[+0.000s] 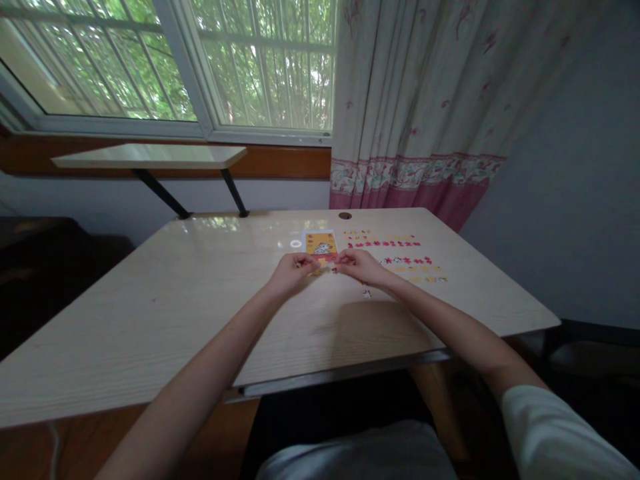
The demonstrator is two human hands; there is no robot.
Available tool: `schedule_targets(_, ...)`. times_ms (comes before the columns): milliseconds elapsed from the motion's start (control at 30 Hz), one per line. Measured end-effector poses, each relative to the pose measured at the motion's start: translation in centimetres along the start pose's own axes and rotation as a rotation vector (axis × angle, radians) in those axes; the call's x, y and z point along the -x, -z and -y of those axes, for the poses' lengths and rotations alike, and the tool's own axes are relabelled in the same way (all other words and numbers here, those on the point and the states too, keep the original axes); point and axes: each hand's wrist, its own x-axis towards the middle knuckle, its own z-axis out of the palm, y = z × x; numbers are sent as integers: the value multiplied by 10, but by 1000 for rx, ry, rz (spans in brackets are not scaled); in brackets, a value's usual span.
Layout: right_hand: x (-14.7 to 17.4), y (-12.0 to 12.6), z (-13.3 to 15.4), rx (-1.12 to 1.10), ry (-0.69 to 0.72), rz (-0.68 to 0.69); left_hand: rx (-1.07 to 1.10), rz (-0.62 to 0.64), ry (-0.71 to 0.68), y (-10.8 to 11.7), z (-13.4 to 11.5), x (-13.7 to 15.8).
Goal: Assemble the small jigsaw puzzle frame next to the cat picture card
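Note:
My left hand (294,272) is closed in a pinch at the left edge of some joined yellow jigsaw pieces (323,264) on the table. From the right, my right hand (363,265) pinches at a small jigsaw piece (335,269) beside them; the fingers partly cover it. Just beyond both hands lies a yellow and red picture card (321,244) with a white spotted animal on it; its lower end is partly hidden. Rows of loose red jigsaw pieces (407,261) and yellow ones (410,269) lie to the right of my right hand.
One loose piece (367,294) lies nearer me on the pale wooden table (210,313). A white ring (296,244) is left of the card. At the back stand a raised shelf (155,157) on black legs and a cable hole (345,215). A curtain (400,133) hangs behind.

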Motion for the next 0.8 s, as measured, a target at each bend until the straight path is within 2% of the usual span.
schedule_targets(100,-2,-3,5,-212,-45,-66,-24,0,-24,0,-1,1)
schedule_targets(200,-2,-3,11,-306,-80,-73,-47,3,-41,0,-1,1)
schedule_targets(800,-1,-6,15,-338,-103,-68,-66,2,-45,-2,-3,2)
